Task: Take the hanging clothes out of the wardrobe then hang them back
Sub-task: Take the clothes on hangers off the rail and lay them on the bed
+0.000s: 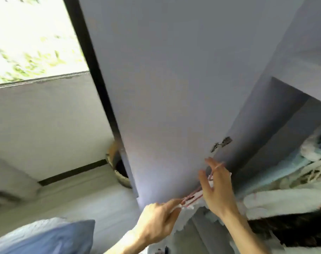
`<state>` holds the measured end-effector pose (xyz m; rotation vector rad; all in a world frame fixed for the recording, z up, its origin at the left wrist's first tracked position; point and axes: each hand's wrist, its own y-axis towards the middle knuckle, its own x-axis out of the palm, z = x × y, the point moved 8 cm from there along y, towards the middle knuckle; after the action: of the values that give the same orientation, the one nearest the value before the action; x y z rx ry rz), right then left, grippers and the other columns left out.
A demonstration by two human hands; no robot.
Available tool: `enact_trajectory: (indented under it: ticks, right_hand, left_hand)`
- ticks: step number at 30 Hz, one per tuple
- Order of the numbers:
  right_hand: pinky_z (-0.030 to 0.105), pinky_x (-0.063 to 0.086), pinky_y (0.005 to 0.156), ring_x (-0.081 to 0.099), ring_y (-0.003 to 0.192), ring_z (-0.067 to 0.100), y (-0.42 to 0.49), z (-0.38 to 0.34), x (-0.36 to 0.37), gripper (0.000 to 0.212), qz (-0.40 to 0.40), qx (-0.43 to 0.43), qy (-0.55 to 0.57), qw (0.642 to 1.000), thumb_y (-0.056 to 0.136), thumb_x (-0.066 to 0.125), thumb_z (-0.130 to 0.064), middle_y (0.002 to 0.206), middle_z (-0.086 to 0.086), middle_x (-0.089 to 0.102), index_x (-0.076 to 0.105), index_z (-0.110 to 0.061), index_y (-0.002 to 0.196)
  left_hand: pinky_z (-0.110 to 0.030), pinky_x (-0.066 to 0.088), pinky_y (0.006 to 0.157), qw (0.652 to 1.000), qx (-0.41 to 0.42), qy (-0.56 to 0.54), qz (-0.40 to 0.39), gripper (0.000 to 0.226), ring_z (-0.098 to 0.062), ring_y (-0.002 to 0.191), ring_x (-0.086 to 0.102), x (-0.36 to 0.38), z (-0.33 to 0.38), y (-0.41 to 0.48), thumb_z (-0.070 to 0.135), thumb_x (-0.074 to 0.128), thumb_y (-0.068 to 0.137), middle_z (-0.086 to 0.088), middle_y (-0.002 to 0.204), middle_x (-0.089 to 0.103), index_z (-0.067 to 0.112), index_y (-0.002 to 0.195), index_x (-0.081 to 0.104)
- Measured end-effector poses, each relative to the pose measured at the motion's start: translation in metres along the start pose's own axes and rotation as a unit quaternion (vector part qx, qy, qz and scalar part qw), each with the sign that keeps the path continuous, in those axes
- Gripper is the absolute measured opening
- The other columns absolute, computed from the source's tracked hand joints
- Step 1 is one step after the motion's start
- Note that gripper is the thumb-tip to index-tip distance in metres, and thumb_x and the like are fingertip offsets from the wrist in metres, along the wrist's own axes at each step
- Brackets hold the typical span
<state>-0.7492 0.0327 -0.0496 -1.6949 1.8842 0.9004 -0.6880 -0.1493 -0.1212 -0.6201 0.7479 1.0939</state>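
Left hand (159, 221) pinches 1 end of the pink hanger (192, 196) by the wardrobe door's (174, 88) lower edge. Right hand (217, 189), fingers spread almost straight, merely carries its hook, so hanger and white garment (182, 224) could slip and drop. Inside the wardrobe (276, 129), pale clothes (311, 171) are piled at the right.

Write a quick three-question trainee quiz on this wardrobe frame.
1. True or false: the wardrobe door is open.
2. The hanger being handled is: A black, B pink, C green.
3. Which hand pinches the hanger's lower end, together with the white cloth?

Key:
1. True; the hinge and the clothes inside are in view.
2. B.
3. The left hand. The right hand has its fingers spread against the hanger higher up.
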Motion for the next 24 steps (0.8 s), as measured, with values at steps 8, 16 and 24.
enact_trajectory:
  ticks: [8,16,24]
  right_hand:
    - [0.022,0.039,0.062,0.058,0.067,0.005,-0.091,-0.085,0.144,0.072,-0.293,-0.148,0.02,0.944,0.094,0.008,-0.066,0.066,-0.01,0.061,0.058,-0.022,0.066]
    - [0.041,0.046,0.07,0.062,0.078,0.031,-0.249,-0.2,0.211,0.064,-0.418,-0.377,0.003,0.826,0.096,0.01,-0.059,0.074,0.003,0.065,0.055,-0.018,0.075]
    - [0.036,0.042,0.065,0.058,0.07,0.016,-0.361,-0.322,0.208,0.058,-0.471,-0.481,0.098,0.733,0.099,0.014,-0.06,0.066,-0.011,0.058,0.051,-0.024,0.073]
  left_hand:
    - [-0.037,0.051,0.075,0.955,-0.262,0.072,0.116,0.035,-0.023,0.093,0.065,0.012,-0.08,-0.199,0.059,0.027,0.095,0.007,0.105,0.069,0.047,0.126,0.04]
    - [-0.034,0.049,0.088,0.824,-0.498,0.005,0.269,0.03,-0.017,0.096,0.057,0.03,-0.085,-0.399,0.047,0.038,0.094,0.008,0.098,0.054,0.038,0.112,0.061]
    - [-0.031,0.045,0.064,0.668,-0.613,-0.042,0.42,0.042,-0.014,0.067,0.052,0.017,-0.034,-0.539,0.064,0.051,0.088,0.012,0.062,0.054,0.024,0.076,0.049]
